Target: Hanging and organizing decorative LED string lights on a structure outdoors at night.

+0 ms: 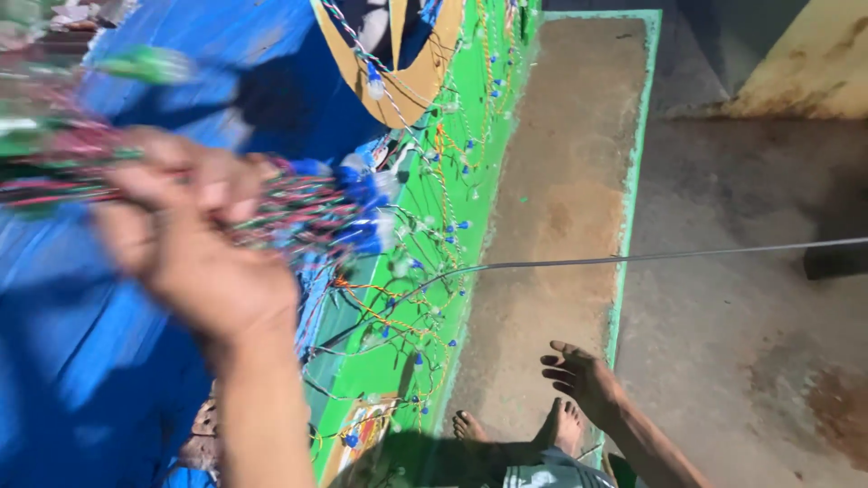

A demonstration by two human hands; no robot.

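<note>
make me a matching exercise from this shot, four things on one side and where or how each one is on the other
Things:
1. left hand
2. right hand
3. grey wire
4. bare feet

Places or states:
A. stretched across the concrete step
B. open, holding nothing, low by the step
C. gripping a blurred bundle of wired blue bulbs
D. standing on the step at the bottom edge

Pairs: 1-C, 2-B, 3-A, 4-D
</note>
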